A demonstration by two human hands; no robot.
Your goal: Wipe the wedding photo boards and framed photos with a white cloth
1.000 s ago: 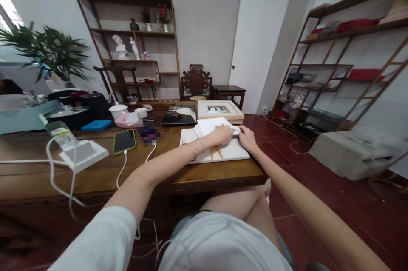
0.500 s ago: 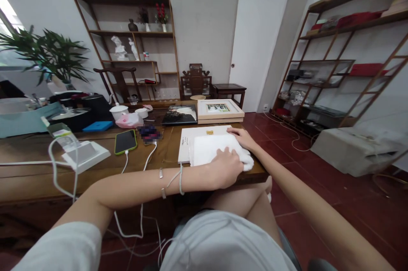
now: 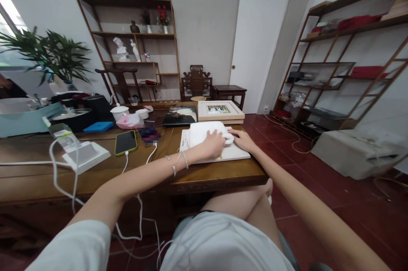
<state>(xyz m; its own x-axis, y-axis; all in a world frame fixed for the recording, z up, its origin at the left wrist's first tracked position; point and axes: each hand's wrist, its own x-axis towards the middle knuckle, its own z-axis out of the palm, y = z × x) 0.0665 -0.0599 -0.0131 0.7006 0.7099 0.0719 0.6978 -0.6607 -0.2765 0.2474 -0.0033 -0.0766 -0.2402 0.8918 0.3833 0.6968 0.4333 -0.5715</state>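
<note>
White soft folded cloth (image 3: 201, 131), in the head view, lies on a flat white board (image 3: 234, 154) on the brown wooden surface (image 3: 95, 177). Left hand (image 3: 213, 144) presses it, fingers flat and open; right hand (image 3: 241, 139) touches its edge, grip unclear. Probably light, limp: pinch a fold.

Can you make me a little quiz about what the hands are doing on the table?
1. True or false: the left hand rests on the white cloth.
2. What lies under the cloth? A) a white board B) a newspaper C) a plate
3. What colour is the case of the phone on the table?
Key: 1 true; 2 A; 3 green.
</note>
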